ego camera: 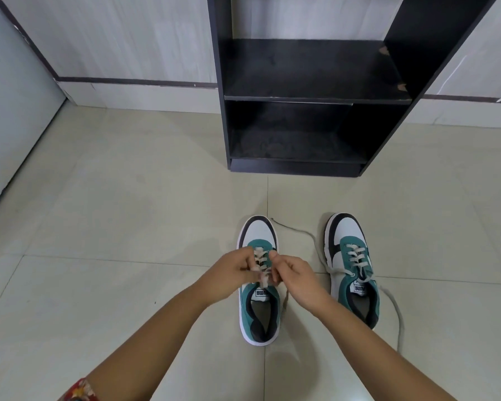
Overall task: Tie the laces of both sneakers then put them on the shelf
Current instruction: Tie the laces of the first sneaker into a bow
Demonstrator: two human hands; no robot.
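Observation:
Two teal, white and black sneakers stand on the tiled floor, toes pointing away from me. Over the left sneaker [259, 302], my left hand [232, 273] and my right hand [297, 277] pinch its grey laces [261, 266] above the tongue. The right sneaker [352, 264] stands apart to the right, and its loose laces [395, 311] trail over the floor on both sides. A black shelf unit [315, 96] stands against the wall ahead, with two bare boards.
Pale floor tiles spread all around the sneakers. A grey door or panel [15, 117] lines the left side. The wall behind the shelf is light wood-grain with a dark strip near its foot.

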